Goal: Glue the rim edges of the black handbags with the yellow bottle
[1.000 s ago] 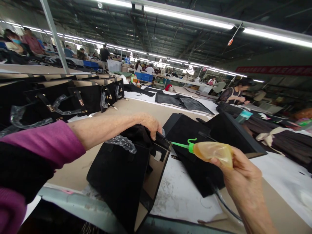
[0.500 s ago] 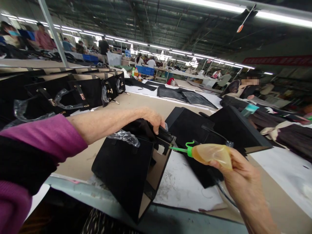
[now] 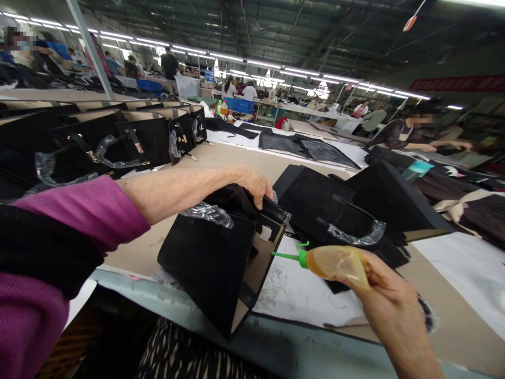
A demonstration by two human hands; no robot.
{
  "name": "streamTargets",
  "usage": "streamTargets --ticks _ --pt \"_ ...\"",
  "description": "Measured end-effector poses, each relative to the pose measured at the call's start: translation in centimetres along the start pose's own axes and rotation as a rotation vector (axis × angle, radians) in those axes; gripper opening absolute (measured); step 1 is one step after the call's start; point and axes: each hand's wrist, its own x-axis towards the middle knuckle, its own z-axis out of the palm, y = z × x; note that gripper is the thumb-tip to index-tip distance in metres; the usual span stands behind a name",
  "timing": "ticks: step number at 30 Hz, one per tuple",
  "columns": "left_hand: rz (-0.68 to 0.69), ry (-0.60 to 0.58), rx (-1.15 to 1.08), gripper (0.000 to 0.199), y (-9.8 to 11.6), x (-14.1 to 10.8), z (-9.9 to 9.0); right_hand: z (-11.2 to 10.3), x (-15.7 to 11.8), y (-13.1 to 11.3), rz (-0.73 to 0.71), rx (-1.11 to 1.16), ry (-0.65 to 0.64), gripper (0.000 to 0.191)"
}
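My left hand (image 3: 254, 184) reaches across a black handbag (image 3: 209, 263) and grips the upper edge of its far panel, fingers closed over it. The bag lies tilted near the table's front edge, its beige inside showing and its handle wrapped in clear plastic. In my right hand (image 3: 389, 289) is a soft squeeze bottle (image 3: 335, 263) of amber liquid, held sideways. Its thin green nozzle (image 3: 286, 256) points left, with the tip at the bag's open right edge. Whether the tip touches the edge I cannot tell.
More black handbags (image 3: 145, 142) stand in rows at the left. Other black bags (image 3: 327, 205) lie just right of mine. Flat black pieces (image 3: 284, 145) rest on white paper farther back. A co-worker (image 3: 402, 131) is at the right, beyond dark fabric and a teal-topped bottle (image 3: 418, 169).
The nozzle tip has moved from near the bag edge's upper corner down along that edge. My left hand keeps its hold on the bag. The view has shifted slightly.
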Motion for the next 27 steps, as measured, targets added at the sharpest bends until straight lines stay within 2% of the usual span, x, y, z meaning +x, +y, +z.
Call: streamTargets --ticks 5,11,19,27 --pt "-0.062 0.010 -0.050 0.030 0.4 -0.3 0.4 0.1 -0.7 0.2 0.018 0.023 -0.079 0.023" --pt "-0.061 0.064 0.027 0.026 0.9 -0.6 0.5 0.2 -1.3 1.5 0.048 0.010 -0.131 0.025" --pt "-0.080 0.047 -0.018 0.027 0.6 -0.4 0.8 -0.2 -2.4 2.5 0.215 -0.053 -0.210 0.032" --pt "-0.127 0.070 0.023 0.031 1.0 -0.7 1.1 0.8 -3.9 3.4 0.156 -0.085 -0.258 0.025"
